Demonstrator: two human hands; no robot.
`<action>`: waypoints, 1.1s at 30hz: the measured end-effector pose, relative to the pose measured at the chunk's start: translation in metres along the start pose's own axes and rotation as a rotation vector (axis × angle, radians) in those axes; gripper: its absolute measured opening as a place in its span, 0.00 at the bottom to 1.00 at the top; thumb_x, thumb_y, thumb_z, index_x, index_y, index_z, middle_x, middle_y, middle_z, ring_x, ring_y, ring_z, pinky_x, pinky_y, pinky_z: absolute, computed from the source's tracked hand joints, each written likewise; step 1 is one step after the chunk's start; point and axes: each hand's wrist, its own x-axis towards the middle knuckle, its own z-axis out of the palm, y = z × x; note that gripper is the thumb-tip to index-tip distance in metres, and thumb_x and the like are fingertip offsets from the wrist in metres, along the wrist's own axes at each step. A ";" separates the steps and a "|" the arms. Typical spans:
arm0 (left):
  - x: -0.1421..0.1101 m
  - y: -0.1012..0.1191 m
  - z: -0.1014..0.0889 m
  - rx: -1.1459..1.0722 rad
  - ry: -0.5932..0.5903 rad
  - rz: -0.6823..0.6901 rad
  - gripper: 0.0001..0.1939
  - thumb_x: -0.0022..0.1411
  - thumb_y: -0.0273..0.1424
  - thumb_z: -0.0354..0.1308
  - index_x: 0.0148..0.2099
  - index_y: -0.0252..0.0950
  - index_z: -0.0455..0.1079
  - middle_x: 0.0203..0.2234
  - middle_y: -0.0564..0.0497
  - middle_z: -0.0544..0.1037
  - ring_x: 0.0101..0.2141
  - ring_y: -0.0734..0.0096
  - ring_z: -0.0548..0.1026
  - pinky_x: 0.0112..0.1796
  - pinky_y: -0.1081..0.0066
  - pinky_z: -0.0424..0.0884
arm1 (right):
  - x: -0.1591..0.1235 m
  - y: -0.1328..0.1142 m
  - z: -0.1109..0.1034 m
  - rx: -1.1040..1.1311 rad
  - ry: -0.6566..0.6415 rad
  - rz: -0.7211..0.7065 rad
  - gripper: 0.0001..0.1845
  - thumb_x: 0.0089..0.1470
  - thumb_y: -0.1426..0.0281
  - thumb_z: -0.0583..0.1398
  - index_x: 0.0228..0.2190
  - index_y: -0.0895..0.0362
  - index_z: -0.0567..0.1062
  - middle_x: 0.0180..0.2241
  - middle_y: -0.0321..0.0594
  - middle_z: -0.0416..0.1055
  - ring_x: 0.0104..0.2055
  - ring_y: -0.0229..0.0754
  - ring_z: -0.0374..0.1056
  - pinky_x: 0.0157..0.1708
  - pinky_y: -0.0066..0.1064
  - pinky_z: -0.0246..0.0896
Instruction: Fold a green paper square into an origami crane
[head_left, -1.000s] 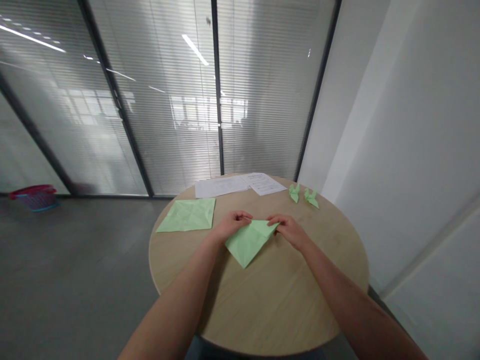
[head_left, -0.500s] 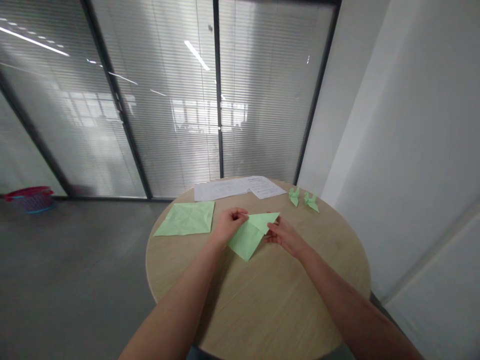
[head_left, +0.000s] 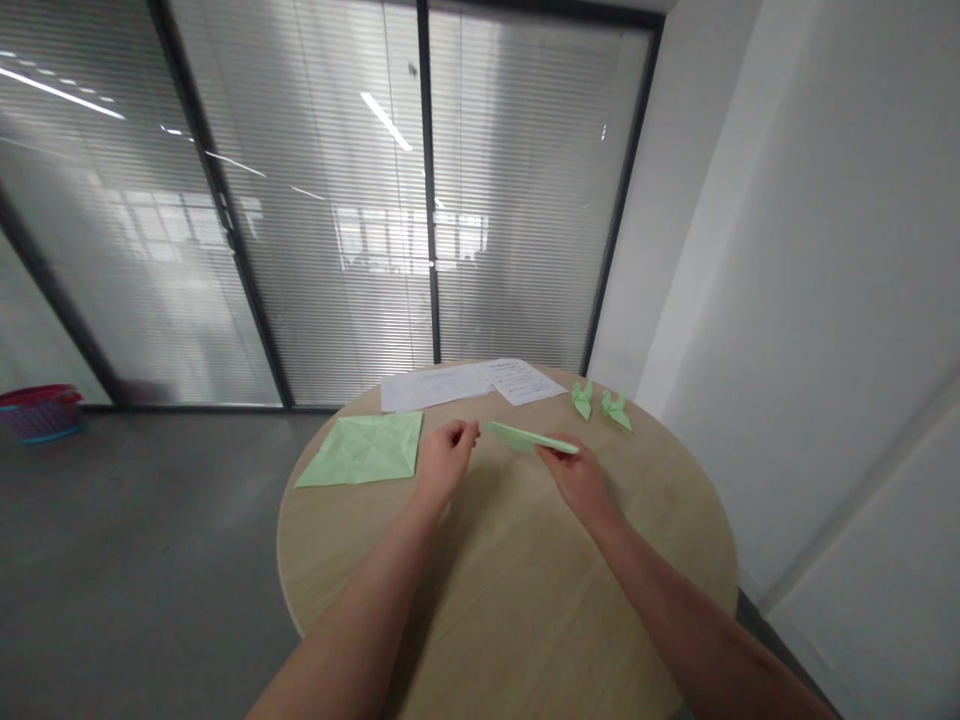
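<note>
My right hand (head_left: 581,478) grips a folded sheet of light green paper (head_left: 525,438) by its right end. The paper is held up above the table, turned nearly edge-on so only a thin strip shows. Just left of its far tip is my left hand (head_left: 444,462), fingers curled closed, with a small gap to the paper and nothing visible in them. Beside the left hand, a creased green sheet (head_left: 367,450) lies flat on the table.
On the round wooden table (head_left: 525,600), printed white sheets (head_left: 442,385) lie at the far edge. Two small green origami figures, one (head_left: 582,399) beside another (head_left: 616,410), stand at the back right. A red and blue basket (head_left: 41,415) sits on the floor at left.
The folded paper has turned from showing its face to nearly edge-on. My left hand has let go of it and is now apart from it; my right hand keeps its hold.
</note>
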 end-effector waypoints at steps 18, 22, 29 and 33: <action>-0.006 0.002 0.004 -0.347 -0.330 -0.219 0.18 0.48 0.43 0.66 0.30 0.30 0.76 0.20 0.51 0.74 0.20 0.75 0.66 0.24 0.74 0.58 | 0.000 0.011 0.019 0.499 0.060 0.255 0.31 0.58 0.55 0.57 0.59 0.51 0.60 0.47 0.46 0.73 0.44 0.46 0.72 0.37 0.37 0.72; -0.006 0.001 0.005 -0.337 -0.460 -0.160 0.16 0.48 0.40 0.67 0.33 0.30 0.78 0.26 0.48 0.79 0.24 0.70 0.71 0.28 0.72 0.64 | 0.005 0.018 0.007 0.612 -0.103 0.388 0.35 0.53 0.54 0.62 0.59 0.50 0.63 0.46 0.44 0.75 0.39 0.46 0.74 0.33 0.37 0.72; -0.007 -0.004 0.008 -0.382 -0.394 -0.224 0.19 0.52 0.43 0.64 0.36 0.30 0.77 0.25 0.49 0.79 0.24 0.70 0.71 0.27 0.72 0.64 | 0.004 0.015 0.007 0.382 -0.202 0.312 0.19 0.46 0.61 0.66 0.39 0.58 0.78 0.30 0.39 0.75 0.26 0.39 0.68 0.25 0.32 0.69; -0.006 -0.005 0.010 -0.414 -0.256 -0.291 0.17 0.54 0.43 0.62 0.34 0.31 0.76 0.22 0.51 0.76 0.23 0.71 0.70 0.25 0.74 0.62 | 0.003 0.016 0.010 0.401 -0.194 0.275 0.19 0.48 0.64 0.62 0.42 0.57 0.79 0.25 0.37 0.73 0.24 0.38 0.67 0.26 0.32 0.68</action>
